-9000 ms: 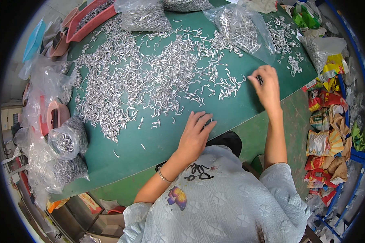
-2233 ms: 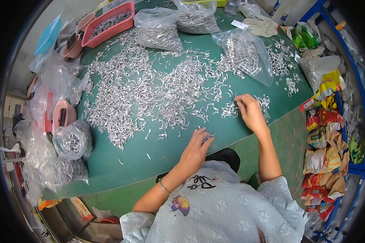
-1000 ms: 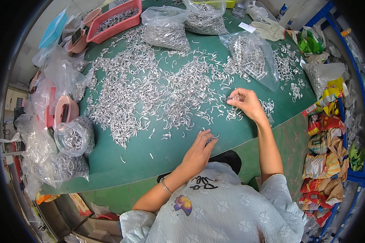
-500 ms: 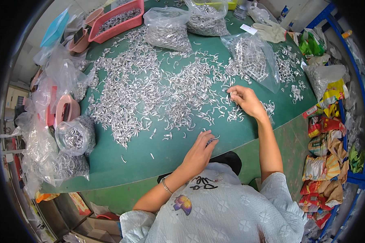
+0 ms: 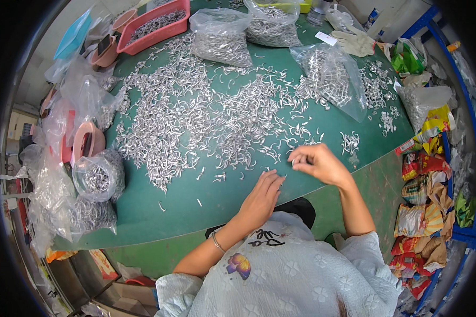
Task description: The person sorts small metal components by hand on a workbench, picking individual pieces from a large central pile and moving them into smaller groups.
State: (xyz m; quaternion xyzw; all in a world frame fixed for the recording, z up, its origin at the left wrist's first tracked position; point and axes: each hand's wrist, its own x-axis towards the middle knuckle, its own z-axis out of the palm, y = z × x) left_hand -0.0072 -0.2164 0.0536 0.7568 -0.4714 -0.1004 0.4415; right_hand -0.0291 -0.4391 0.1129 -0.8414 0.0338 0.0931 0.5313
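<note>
A wide spread of small curved silver metal pieces (image 5: pixel 164 121) covers much of the green table (image 5: pixel 217 206). Close to the near edge, my left hand (image 5: pixel 260 196) rests low over the tabletop, its fingers bent and pressed together; what they hold, if anything, is hidden under them. My right hand (image 5: pixel 320 164) is pinched at the right end of the spread, a short way from the left. A tiny silver metal piece shows between its thumb and fingertips, too small to make out its shape.
Clear bags of metal pieces (image 5: pixel 220 45) line the far side beside a pink tray (image 5: pixel 156 27). Another clear bag (image 5: pixel 330 76) lies at right, near ring-like parts (image 5: pixel 378 90). Filled bags (image 5: pixel 98 182) and a pink basket (image 5: pixel 88 141) stand left. Colourful packages (image 5: pixel 420 216) hang right.
My right hand has come nearer to me and toward my left hand, away from the far part of the spread. The left hand has hardly moved; its fingers have drawn closer together.
</note>
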